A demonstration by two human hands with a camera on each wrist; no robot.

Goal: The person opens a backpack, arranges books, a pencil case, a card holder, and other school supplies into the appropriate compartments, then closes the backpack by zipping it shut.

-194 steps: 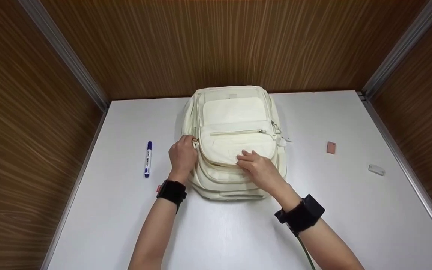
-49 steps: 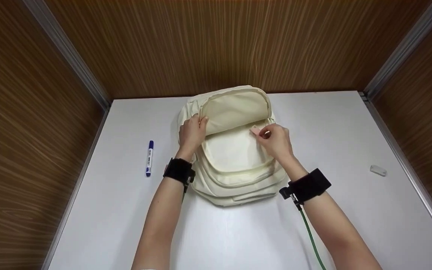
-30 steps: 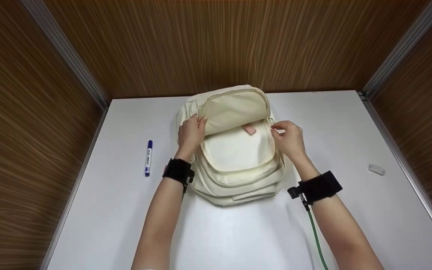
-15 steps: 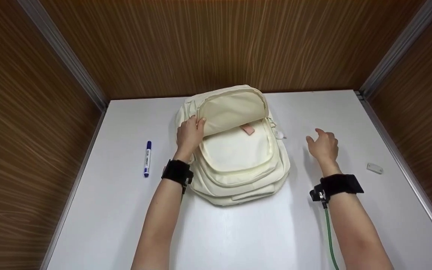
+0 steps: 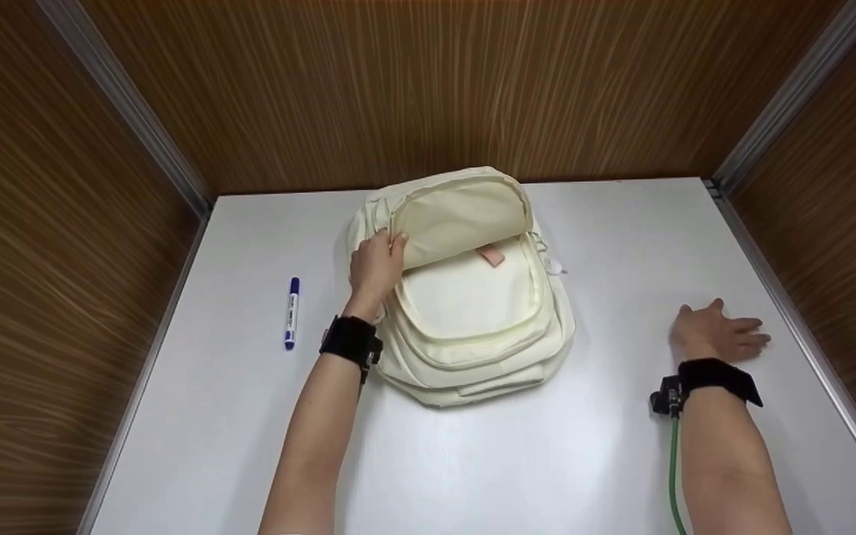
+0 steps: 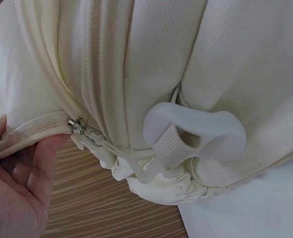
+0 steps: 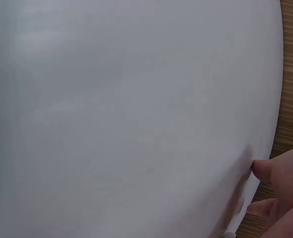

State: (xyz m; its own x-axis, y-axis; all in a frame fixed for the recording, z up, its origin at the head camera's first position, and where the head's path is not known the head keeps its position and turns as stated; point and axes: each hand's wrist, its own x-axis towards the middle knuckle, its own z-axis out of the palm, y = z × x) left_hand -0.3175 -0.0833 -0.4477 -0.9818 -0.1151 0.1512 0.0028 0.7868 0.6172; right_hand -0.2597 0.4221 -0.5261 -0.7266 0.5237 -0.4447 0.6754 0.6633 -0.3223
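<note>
A cream backpack [image 5: 465, 357] lies on the table with its front pocket unzipped. My left hand [image 5: 377, 267] pinches the left edge of the pocket's flap [image 5: 465, 215] and holds it up; the left wrist view shows the thumb and fingers on the flap's zip edge [image 6: 42, 124], beside a zip pull [image 6: 89, 131]. Partly under the flap, a small pink block [image 5: 491, 255], perhaps an eraser, lies inside the pocket. My right hand [image 5: 718, 334] is at the table's right side with fingers spread, over the spot where the small pale grey block lay; that block is hidden in the head view.
A blue-capped white marker [image 5: 292, 313] lies left of the backpack. The white table [image 5: 458, 468] is bounded by wood-patterned panels [image 5: 428, 89] at the back and sides. A green cable [image 5: 673, 475] trails from the right wrist camera.
The pocket was unzipped and its flap raised. The pink block went from the table into the pocket, released by my right hand, which then moved right over the grey block. The left hand keeps its hold.
</note>
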